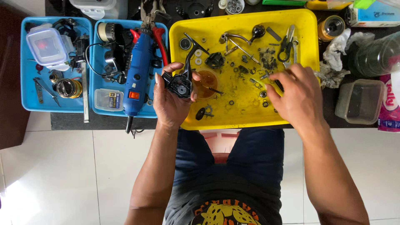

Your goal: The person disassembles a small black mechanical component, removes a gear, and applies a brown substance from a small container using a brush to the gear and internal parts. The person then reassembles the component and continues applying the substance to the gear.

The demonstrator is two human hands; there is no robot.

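While over tray (300, 25), hands (173, 93) on reel body (180, 83)

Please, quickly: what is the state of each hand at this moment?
Left hand: closed on a black fishing reel body.
Right hand: palm down over the yellow tray, fingertips among small parts; whether it grips one cannot be told.

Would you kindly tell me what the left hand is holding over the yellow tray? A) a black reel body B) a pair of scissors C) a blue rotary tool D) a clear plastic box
A: the left hand grips a black reel body at the edge of the yellow tray, while the blue rotary tool lies untouched in a blue tray.
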